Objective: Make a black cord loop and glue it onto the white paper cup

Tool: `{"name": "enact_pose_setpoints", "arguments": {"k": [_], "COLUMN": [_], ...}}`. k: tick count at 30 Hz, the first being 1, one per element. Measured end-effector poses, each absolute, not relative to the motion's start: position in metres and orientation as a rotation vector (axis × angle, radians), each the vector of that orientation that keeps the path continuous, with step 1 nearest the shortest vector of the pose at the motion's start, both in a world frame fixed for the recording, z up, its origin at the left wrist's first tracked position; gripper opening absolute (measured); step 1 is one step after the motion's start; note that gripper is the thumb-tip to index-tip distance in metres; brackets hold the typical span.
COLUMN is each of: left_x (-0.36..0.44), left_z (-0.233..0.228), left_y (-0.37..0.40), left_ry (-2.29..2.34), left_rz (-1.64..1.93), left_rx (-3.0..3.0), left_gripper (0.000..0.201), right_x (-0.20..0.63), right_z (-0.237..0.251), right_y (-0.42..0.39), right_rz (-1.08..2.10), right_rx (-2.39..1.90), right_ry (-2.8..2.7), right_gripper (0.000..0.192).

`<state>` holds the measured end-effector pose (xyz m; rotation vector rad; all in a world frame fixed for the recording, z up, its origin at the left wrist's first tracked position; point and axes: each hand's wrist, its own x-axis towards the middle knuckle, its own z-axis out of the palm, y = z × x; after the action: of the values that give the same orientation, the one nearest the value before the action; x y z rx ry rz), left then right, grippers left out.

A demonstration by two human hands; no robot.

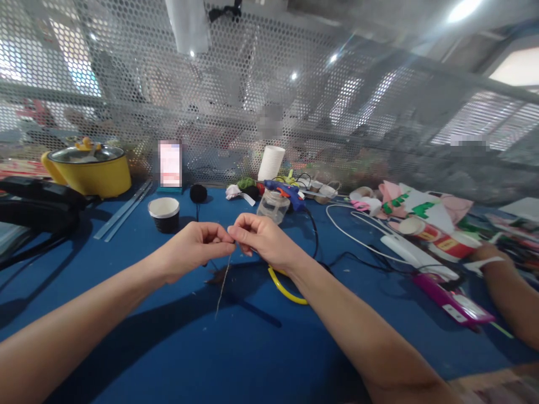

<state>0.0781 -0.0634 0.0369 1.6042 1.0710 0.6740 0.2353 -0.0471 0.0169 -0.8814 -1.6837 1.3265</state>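
My left hand [191, 247] and my right hand [261, 238] meet above the blue table [236, 348], fingertips pinched together on a thin strand of thread [223, 286]. The thread hangs down from the pinch toward the tabletop. A small brownish tuft [215, 276] lies on the table just under my hands. A yellow looped piece [286, 289] lies beneath my right wrist.
A black paper cup [164, 214], a clear jar [273, 205], a blue glue gun [284, 191] and a white roll [271, 163] stand behind. A yellow pot [90, 168] sits far left. White cable [362, 238], power strip [415, 255], pink case [452, 300] and another person's arm [509, 292] lie right.
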Motion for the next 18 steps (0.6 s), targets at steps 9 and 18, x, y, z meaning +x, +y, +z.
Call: {"name": "enact_pose_setpoints", "arguments": {"k": [9,18], "left_x": [0.077,0.077], "left_z": [0.0345,0.0384], "left_y": [-0.0628,-0.0629], "left_ry": [1.007,0.971], "left_rz": [0.687,0.638], "left_rx": [1.49,1.448], "left_gripper": [0.017,0.018], "right_x": [0.2337,0.2346], "right_z": [0.0156,0.0165], "right_y": [-0.0464,-0.0473], "right_rz": [1.365,1.395], "right_rx": [-0.88,-0.818], "right_ry": [-1.635,-1.65], "right_gripper": [0.031,0.027]}}
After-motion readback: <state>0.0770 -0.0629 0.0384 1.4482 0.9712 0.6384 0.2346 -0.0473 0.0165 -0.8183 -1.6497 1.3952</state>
